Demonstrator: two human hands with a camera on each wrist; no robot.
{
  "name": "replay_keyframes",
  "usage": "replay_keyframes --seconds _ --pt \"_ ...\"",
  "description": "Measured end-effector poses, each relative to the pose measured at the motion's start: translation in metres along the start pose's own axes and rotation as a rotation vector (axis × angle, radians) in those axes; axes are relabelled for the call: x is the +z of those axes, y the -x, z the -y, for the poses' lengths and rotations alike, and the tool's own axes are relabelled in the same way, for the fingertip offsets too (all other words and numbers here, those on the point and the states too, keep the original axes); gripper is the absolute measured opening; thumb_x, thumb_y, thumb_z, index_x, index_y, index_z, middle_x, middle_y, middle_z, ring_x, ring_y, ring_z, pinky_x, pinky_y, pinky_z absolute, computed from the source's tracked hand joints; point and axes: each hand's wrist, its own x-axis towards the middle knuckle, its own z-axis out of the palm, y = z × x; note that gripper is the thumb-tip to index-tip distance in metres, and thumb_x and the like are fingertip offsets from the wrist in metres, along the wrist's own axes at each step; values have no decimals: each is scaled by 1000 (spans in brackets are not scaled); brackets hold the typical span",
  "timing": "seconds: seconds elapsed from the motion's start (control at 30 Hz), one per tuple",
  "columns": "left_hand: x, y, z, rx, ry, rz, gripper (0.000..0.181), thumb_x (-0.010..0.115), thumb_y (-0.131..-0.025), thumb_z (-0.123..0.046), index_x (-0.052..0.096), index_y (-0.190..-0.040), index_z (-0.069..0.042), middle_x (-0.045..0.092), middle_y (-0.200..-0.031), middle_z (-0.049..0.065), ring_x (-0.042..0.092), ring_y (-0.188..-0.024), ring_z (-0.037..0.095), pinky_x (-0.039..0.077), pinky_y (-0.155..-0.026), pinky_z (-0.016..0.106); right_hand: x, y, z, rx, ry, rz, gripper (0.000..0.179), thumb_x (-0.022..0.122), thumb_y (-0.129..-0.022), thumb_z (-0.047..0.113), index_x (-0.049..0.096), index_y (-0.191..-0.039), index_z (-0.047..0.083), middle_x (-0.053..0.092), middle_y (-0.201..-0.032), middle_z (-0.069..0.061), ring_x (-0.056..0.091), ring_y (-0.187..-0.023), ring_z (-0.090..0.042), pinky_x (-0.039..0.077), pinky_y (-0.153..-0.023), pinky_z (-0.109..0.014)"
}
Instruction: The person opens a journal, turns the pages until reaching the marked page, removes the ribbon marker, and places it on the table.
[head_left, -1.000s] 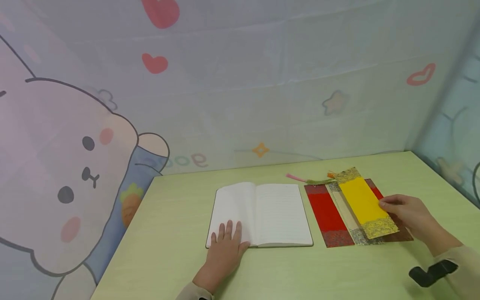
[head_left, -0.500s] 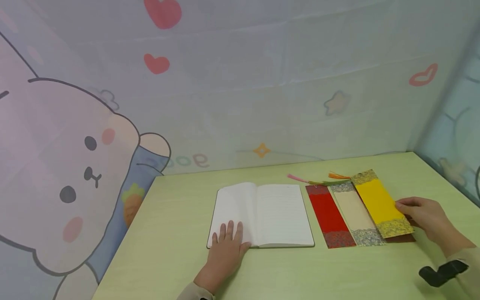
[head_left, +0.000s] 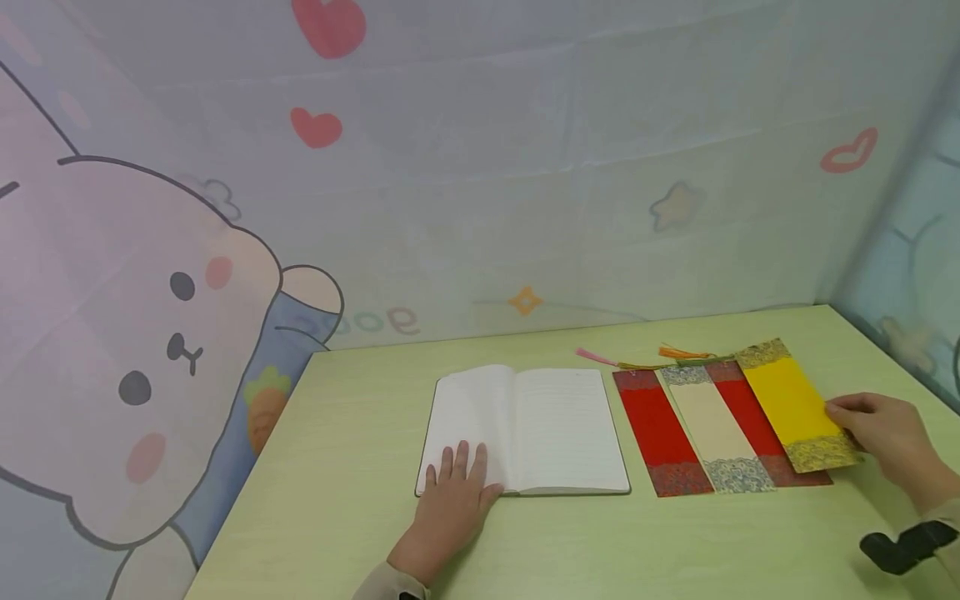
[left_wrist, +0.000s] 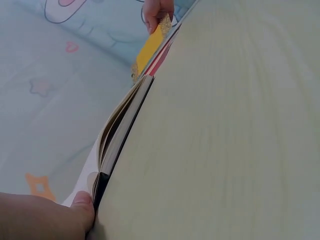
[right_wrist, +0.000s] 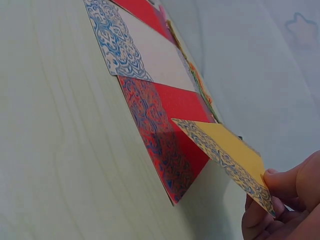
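Note:
My left hand (head_left: 452, 504) lies flat with spread fingers on the lower left page of an open notebook (head_left: 570, 429). In the left wrist view its thumb (left_wrist: 82, 205) rests at the notebook's edge. Between thumb and fingers, my right hand (head_left: 888, 433) pinches the right edge of a yellow bookmark (head_left: 791, 404) with patterned ends. That bookmark is tilted and raised over a red bookmark (right_wrist: 185, 107), covering part of it. Left of these lie a cream bookmark (head_left: 716, 417) and another red bookmark (head_left: 656, 425), side by side.
Pink (head_left: 596, 357) and orange tassels (head_left: 682, 352) and green cords stretch along the bookmarks' top ends. The pale green tabletop (head_left: 315, 467) meets a printed cloth backdrop (head_left: 480, 208) at the back and right.
My right hand has carried the yellow bookmark to the right, uncovering the cream bookmark and much of the red one beneath. The left hand stays on the notebook.

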Motion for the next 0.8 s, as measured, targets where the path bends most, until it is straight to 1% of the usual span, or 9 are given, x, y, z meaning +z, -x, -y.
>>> replay_keyframes --seconds 0.1,0.17,0.27,0.33,0.43,0.53,0.67,0.77,0.8 --pt "-3 0 0 -4 23 17 60 39 -97 -44 37 -141 -4 34 -143 24 27 -132 44 27 -99 60 -3 -3 -8 -6 21 -17 48 50 -96 26 49 -116 -17 52 -105 -32 49 -70 -15 45 -51 -21" --pt "-4 -1 0 -7 35 25 60 38 -98 -44 36 -142 -4 33 -144 24 26 -132 43 27 -99 60 -5 -4 -13 -1 27 -26 47 49 -96 24 49 -116 -18 51 -105 -33 49 -72 -19 44 -51 -20" --pt "-4 -1 1 -8 53 31 60 37 -98 -45 35 -143 -4 31 -144 24 25 -133 43 26 -100 60 -9 -7 -19 35 31 -36 46 47 -98 23 46 -117 -19 48 -106 -34 49 -79 -30 43 -50 -19" --pt "-3 -2 2 -7 62 34 61 37 -98 -45 34 -143 -5 30 -145 23 25 -133 43 25 -100 60 -10 -8 -22 55 39 -44 45 46 -98 21 45 -117 -19 48 -105 -35 48 -81 -34 42 -49 -19" --pt "-5 -2 4 -3 86 39 62 37 -98 -45 32 -144 -4 29 -146 24 24 -133 44 25 -100 61 -13 -10 -25 76 51 -50 43 46 -98 19 45 -115 -19 49 -102 -34 49 -80 -34 42 -49 -20" --pt "-6 -1 8 4 109 45 63 38 -97 -46 31 -144 -4 27 -146 24 23 -133 44 24 -100 61 -14 -10 -28 76 70 -52 40 47 -98 18 46 -113 -19 50 -99 -33 49 -78 -33 42 -49 -21" --pt "-7 1 13 14 133 60 69 42 -95 -49 28 -146 -5 23 -148 24 20 -134 44 23 -101 60 -15 -7 -28 59 100 -63 37 47 -98 17 48 -111 -18 51 -96 -32 52 -75 -33 42 -48 -22" --pt "-8 1 16 21 155 65 75 46 -92 -52 25 -147 -5 21 -149 23 18 -135 44 22 -102 60 -16 -3 -24 44 123 -75 35 47 -97 15 48 -108 -18 52 -93 -32 52 -74 -34 41 -47 -22" --pt "-9 2 16 23 163 65 76 48 -91 -52 25 -147 -6 20 -149 23 18 -135 43 22 -102 60 -16 -2 -23 40 131 -76 34 48 -97 14 48 -107 -18 51 -92 -32 52 -74 -35 42 -48 -24"
